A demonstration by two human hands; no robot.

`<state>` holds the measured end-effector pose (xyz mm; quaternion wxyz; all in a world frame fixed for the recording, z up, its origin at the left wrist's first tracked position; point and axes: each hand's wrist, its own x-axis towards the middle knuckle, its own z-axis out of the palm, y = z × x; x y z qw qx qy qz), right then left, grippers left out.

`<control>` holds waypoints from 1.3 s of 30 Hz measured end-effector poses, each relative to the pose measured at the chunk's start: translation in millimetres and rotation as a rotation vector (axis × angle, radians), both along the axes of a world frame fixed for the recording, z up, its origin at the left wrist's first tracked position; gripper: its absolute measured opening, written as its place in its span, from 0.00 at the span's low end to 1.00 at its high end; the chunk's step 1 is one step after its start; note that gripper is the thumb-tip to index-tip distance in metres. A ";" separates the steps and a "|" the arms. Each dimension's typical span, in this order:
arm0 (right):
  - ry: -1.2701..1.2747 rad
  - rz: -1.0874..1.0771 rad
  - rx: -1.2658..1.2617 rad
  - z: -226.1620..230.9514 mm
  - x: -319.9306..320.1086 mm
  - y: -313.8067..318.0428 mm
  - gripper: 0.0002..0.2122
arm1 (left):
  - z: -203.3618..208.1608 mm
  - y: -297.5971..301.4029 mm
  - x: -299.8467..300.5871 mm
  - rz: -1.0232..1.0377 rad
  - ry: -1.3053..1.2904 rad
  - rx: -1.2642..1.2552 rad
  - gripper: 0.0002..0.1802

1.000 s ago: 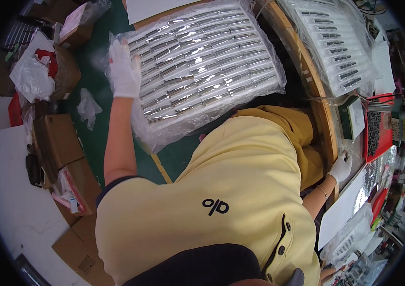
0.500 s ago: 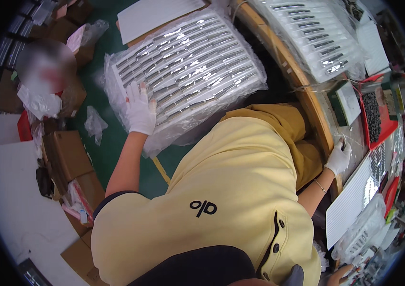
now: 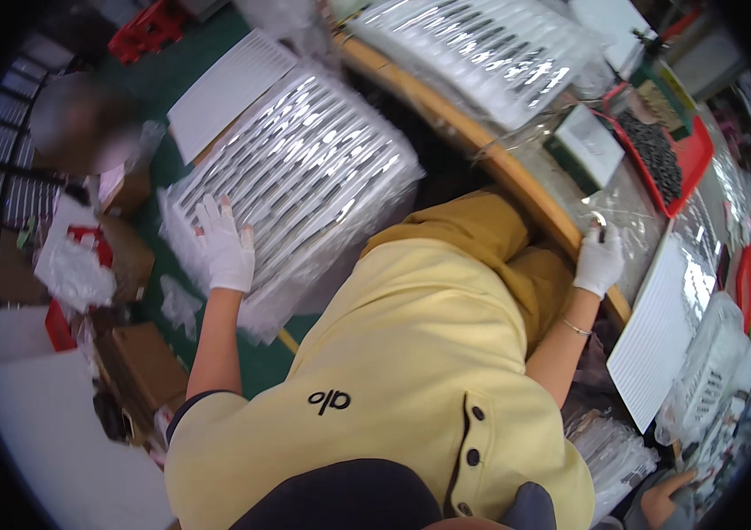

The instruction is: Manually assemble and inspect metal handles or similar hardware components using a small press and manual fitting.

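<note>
My left hand (image 3: 227, 249), in a white glove with some bare fingertips, lies spread on the near left corner of a white ribbed tray (image 3: 292, 168). The tray holds rows of slim shiny metal rods under clear plastic wrap. My right hand (image 3: 601, 261), gloved in white too, is at the wooden edge (image 3: 517, 172) of the workbench. Its fingers are curled together, with a small shiny bit at their tips that I cannot make out. Close by on the bench are a green and white box (image 3: 589, 146) and a red tray (image 3: 698, 163) of small dark parts.
Another wrapped tray of rods (image 3: 481, 53) lies on the bench. A white ribbed sheet (image 3: 654, 331) overhangs its edge. Cardboard boxes (image 3: 141, 362) and plastic scraps (image 3: 179, 305) are on the green floor at left. A person (image 3: 84, 124) is at far left; another person's hand (image 3: 665, 499) shows at lower right.
The whole view has turned, so the wrapped tray and bench appear further left. My left hand stays spread on the tray; my right hand stays curled at the bench edge.
</note>
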<state>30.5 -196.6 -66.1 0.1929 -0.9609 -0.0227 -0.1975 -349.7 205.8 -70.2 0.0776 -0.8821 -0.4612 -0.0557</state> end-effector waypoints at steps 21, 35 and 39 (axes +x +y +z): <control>-0.044 0.016 0.020 5.6 3.8 8.1 0.06 | 20.5 2.6 160.0 -0.498 -0.258 -0.160 0.40; 0.024 -0.030 0.064 13.1 3.6 9.5 0.05 | 31.8 -135.6 444.9 -1.093 -0.131 -0.233 0.45; 0.047 -0.055 0.041 21.7 -0.4 5.8 0.05 | 18.4 -132.9 449.0 -1.166 -0.284 -0.236 0.39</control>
